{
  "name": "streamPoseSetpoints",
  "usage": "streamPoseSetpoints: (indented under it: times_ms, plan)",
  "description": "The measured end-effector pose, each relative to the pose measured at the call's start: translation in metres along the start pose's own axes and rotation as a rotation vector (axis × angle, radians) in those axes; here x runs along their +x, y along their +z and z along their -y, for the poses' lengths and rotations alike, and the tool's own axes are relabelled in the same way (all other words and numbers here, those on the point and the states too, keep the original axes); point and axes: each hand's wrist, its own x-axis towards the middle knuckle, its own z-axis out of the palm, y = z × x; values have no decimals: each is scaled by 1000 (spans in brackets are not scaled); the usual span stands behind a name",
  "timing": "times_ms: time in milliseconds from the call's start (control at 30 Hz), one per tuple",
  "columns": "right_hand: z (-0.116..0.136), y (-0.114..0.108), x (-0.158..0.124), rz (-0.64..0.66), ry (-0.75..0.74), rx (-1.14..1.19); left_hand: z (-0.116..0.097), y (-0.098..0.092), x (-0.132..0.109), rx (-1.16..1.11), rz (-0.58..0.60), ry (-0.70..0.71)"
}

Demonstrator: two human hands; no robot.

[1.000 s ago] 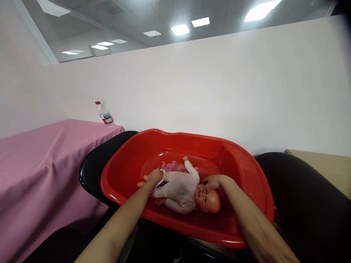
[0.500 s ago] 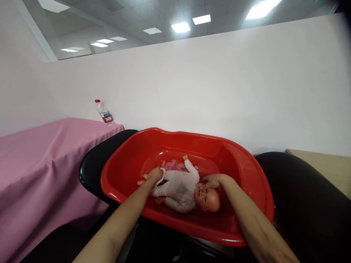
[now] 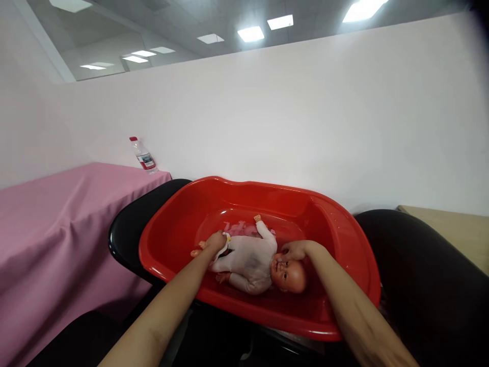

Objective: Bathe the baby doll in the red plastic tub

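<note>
A baby doll (image 3: pixel 250 259) in a thin, whitish bodysuit lies on its back in a red baby bathtub (image 3: pixel 267 190), head to the right and feet to the left. At the doll's legs, my left hand (image 3: pixel 216 241) is closed on a white cloth (image 3: pixel 228 237) with a yellow patch; whether it belongs to the doll's clothing I cannot tell. My right hand (image 3: pixel 295 250) grips the doll's head at the cheek and jaw, its fingers bent. Some fingers are hidden. One doll arm reaches toward the tub's far side.
Black seats (image 3: pixel 133 224) flank the tub. To the left is a table under a pink cloth (image 3: pixel 72 219), with a red-capped plastic bottle (image 3: pixel 145 159) leaning on the wall. A light wooden surface (image 3: pixel 454 232) stands at the right. Behind everything rises a white wall (image 3: pixel 267 112).
The whole view has shifted slightly. Both hands keep their places on the cloth and the doll's head, and the doll lies as before.
</note>
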Motion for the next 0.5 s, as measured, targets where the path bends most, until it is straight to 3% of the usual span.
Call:
streamPoseSetpoints:
  times_ms: [267,500]
  plan:
    - [-2,-2,1,-30,9,-43,-5,-4,3,-34,36,-59]
    - [2,-3,-6,-13,-7,-34,4,3,11,31,-5,27]
